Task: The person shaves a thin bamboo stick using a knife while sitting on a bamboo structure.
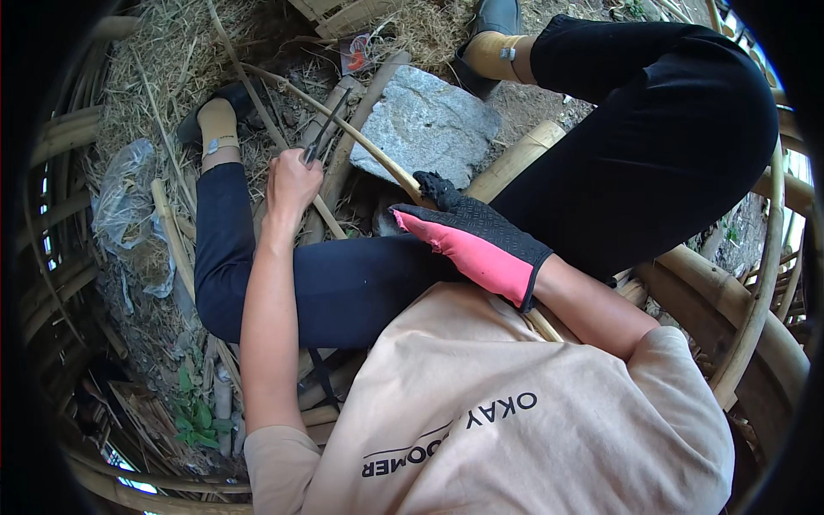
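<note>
My left hand [292, 184], bare, is closed round the handle of a knife. The dark, narrow blade of the knife [326, 130] points up and away, close beside a bamboo stick. My right hand [476, 239] wears a pink and black glove with worn, torn fingertips. Its fingers are wrapped round the bamboo stick [369, 144], which slants from the far left back under the glove. The near end of the stick comes out below the glove, by my shirt. Whether the blade touches the stick, I cannot tell.
A flat grey stone [429, 120] lies beyond my right hand, next to a thick bamboo pole [519, 159]. Dry straw [159, 56] and loose sticks cover the ground. A crumpled clear plastic bag [124, 193] lies left of my leg, and bamboo rails [730, 300] stand at the right.
</note>
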